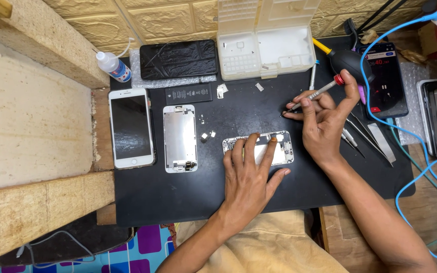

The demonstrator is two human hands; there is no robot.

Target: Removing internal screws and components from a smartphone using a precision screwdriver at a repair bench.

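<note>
A tan cloth (269,242) lies nearest, at the table's (178,202) front edge. Beyond it the left hand (251,177) presses flat on an opened phone body (284,149), fingers spread, its grip wide and holding nothing. The right hand (324,121), just beyond the phone body, pinches a small red-capped screwdriver (312,96), tip lowered toward the black mat (238,114).

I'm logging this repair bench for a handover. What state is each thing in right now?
Left hand: flat, pressing the opened phone body.
Right hand: raised, pinching a small screwdriver.
White phone: intact, screen dark.
Metal back plate: detached, lying flat.
Black phone: glass cracked.
Parts box: lid open.
Timer phone: screen lit.
Squeeze bottle: capped, lying tilted.
</note>
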